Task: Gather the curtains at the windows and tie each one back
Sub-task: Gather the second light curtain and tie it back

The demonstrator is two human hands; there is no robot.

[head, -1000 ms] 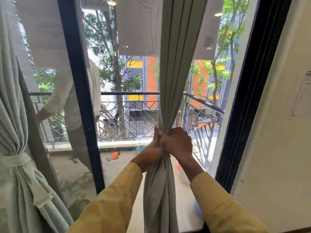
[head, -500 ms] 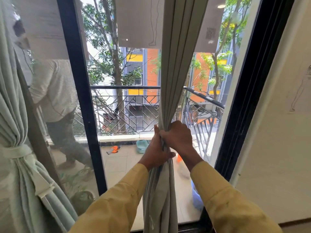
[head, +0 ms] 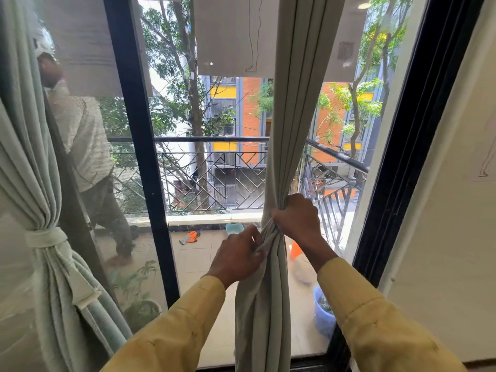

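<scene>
At the glass, both hands (head: 295,218) bunch the curtain (head: 292,103).

Black-framed window (head: 142,162), daylit balcony (head: 204,261)

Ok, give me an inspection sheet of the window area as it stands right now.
Surface: balcony floor tiled, seen through the glass.
Job's things: grey curtain gathered, no tie on it; green curtain tied with a band.
Clutter: orange item, blue bucket, potted plant outside.
Grippers: right hand clenched on the grey curtain; left hand pinching a fold.
Cables: nothing seen.
Surroundings: black window frame, balcony railing, a person outside.
</scene>
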